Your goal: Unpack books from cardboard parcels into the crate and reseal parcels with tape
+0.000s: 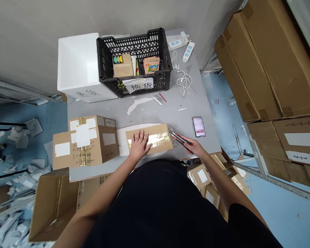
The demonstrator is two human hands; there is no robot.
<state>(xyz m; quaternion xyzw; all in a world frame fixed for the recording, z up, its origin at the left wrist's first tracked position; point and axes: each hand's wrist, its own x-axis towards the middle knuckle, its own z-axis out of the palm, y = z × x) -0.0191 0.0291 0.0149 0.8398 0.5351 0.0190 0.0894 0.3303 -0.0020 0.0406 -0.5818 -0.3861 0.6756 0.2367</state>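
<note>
My left hand (138, 144) lies flat with its fingers spread on top of a small cardboard box (158, 137), pressing on its left half. Shiny tape runs along the box's upper face. In my right hand (195, 147) is a black and red utility knife (180, 138), its tip pointing left at the box's right end; whether it touches the tape I cannot tell. Beneath the box a white sheet (123, 141) shows. To the left stands a larger cardboard box (110, 142) with white labels and handwriting. A phone (198, 126) rests right of the knife.
At the table's back are a white foam box (79, 62) and a black crate (165, 74) holding small packs. Power strips (188, 51) and a white cable (184, 80) lie beside it. Large cartons (268, 62) are stacked at right. An open carton (45, 203) stands lower left.
</note>
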